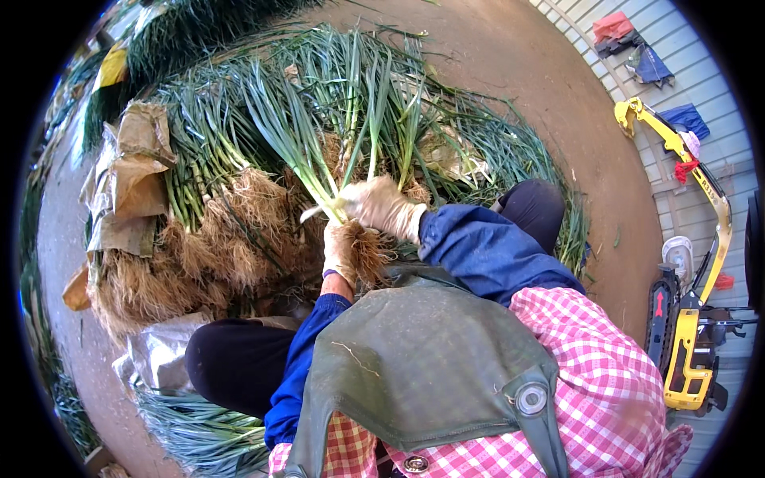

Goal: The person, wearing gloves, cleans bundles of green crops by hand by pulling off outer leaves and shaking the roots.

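Note:
My right hand (382,205), in a pale glove, grips a bunch of green onions (351,135) around the white stalks, leaves pointing away from me. My left hand (341,253), also gloved, is closed on the brown tangled roots (368,251) at the bunch's lower end. Both blue sleeves reach forward over my dark-trousered knees. A green apron bib (422,358) over a pink checked shirt fills the lower middle.
A big heap of green onions (239,159) with rooty ends lies on the brown dirt ground (558,103) ahead and left. Crumpled brown sacking (127,175) sits on the left. More onion leaves (199,430) lie at lower left. A yellow mini excavator (693,319) stands by a wall at right.

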Tool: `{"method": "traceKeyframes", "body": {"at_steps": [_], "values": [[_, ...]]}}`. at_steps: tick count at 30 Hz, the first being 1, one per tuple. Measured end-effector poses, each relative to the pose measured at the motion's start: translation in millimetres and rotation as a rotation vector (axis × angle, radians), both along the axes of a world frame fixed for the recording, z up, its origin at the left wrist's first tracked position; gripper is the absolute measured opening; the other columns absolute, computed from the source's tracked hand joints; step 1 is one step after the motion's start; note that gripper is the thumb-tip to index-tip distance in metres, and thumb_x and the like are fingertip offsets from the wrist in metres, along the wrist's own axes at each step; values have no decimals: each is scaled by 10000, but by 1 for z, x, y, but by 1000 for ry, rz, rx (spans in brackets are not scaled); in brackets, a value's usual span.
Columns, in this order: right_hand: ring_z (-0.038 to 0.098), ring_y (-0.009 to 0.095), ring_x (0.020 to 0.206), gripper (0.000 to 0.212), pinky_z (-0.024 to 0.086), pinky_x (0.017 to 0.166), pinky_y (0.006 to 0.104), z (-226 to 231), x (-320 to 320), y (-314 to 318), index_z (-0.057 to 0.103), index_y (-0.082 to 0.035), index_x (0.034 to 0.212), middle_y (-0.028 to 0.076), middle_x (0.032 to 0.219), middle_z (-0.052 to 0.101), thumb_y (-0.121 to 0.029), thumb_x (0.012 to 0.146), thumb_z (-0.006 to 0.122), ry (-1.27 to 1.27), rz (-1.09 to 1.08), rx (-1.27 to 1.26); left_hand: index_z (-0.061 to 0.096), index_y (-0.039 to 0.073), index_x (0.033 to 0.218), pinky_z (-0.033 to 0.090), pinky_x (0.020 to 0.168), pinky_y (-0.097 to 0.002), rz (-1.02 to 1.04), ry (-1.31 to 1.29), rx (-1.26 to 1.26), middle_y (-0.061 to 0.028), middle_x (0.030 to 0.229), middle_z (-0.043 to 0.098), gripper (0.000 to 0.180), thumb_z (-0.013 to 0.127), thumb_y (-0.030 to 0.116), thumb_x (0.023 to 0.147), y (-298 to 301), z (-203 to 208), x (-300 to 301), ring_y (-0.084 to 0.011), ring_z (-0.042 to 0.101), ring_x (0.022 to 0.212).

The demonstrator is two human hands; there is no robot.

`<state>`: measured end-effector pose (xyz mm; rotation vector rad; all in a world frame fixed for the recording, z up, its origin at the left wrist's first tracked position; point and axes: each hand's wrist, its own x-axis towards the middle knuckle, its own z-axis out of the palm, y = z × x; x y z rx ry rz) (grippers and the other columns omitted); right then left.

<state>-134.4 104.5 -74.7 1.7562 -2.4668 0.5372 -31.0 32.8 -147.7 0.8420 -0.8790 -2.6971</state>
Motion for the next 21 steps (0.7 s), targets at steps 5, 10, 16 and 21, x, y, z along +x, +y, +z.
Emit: {"method": "traceKeyframes", "body": {"at_steps": [5,10,16,21], "values": [[650,237,657,291,510,563,344,52,31,5,655,-107,879,114,752,644,-384,903,569,-307,21,-148,606,56,1101,478,687,-295,96,-23,39,-42,904,624,285,637,249,893,2,5,-1,-151,596,794],[665,130,708,194,549,596,260,138,-2,17,651,-64,872,43,800,682,-239,912,575,-575,58,-521,626,-12,968,526,514,-315,73,-34,61,-73,750,624,189,663,127,845,-3,-10,10,-198,612,569],[660,176,678,250,523,596,308,225,-117,187,636,-112,1004,46,746,665,-335,918,562,26,-733,-368,595,1,968,559,488,-353,69,-64,76,-120,735,619,202,597,194,906,-8,8,14,-252,637,565],[628,329,998,492,488,850,447,221,-154,360,653,-66,1081,144,1071,666,-488,836,582,-126,-1308,1029,600,26,932,538,437,-345,97,-4,193,-82,685,596,237,602,263,913,-3,12,10,-221,606,509]]}}
